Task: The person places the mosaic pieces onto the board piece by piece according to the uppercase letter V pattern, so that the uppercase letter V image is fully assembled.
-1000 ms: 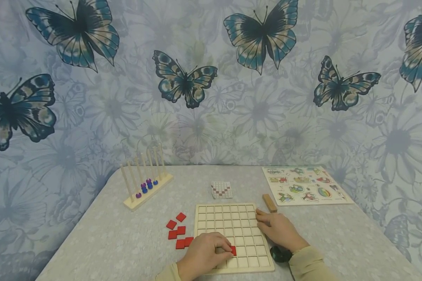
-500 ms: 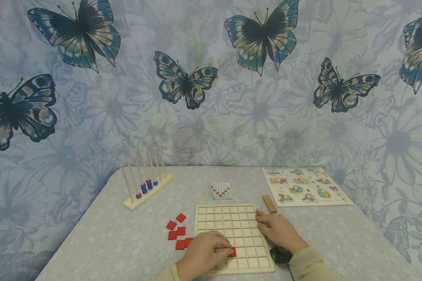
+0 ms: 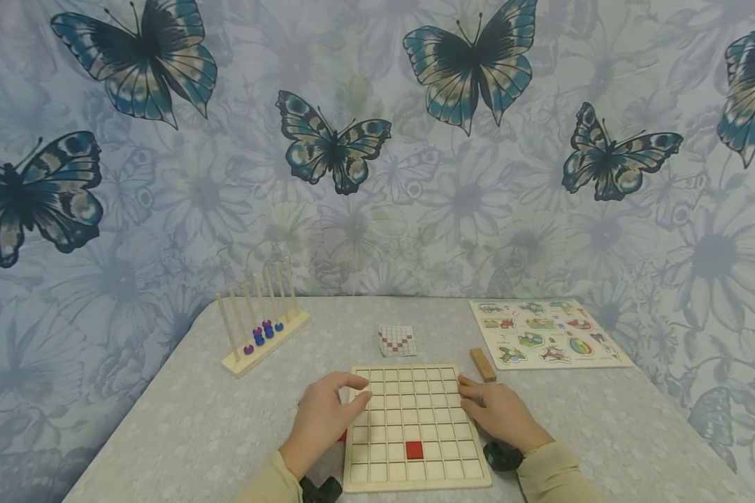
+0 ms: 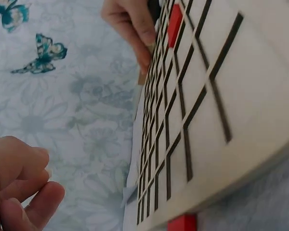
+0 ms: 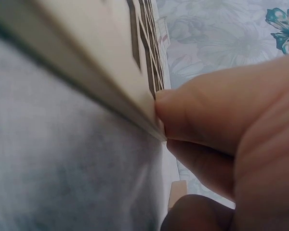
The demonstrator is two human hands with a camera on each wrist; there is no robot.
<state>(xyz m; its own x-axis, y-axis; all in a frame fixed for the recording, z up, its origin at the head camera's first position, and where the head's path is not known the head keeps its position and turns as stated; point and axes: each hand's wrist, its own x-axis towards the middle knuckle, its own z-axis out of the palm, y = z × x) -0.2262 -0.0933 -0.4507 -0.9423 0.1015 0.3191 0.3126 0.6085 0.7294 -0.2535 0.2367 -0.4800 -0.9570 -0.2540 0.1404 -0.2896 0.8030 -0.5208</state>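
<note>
A pale wooden grid board (image 3: 437,484) lies flat, one red square tile (image 3: 414,450) set in a cell in its lower middle part. My left hand (image 3: 324,412) hangs over the board's left edge, thumb and forefinger apart and nothing between them. In the left wrist view its fingers (image 4: 36,204) are loosely bent. Behind this hand the loose red tiles are mostly hidden; one red tile (image 4: 183,223) shows beside the board's edge. My right hand (image 3: 502,412) holds the board's right edge, its thumb (image 5: 183,108) on the rim and the forefinger just below.
A small card with a red pattern (image 3: 396,340) lies behind the board. A wooden block (image 3: 483,365) sits near the right hand, and a picture puzzle board (image 3: 547,335) lies at the back right. A peg stand with beads (image 3: 267,342) is at the back left.
My left hand has let go of the red tile, which stays in its cell, and has moved left and away to the board's left edge. The right hand has not moved.
</note>
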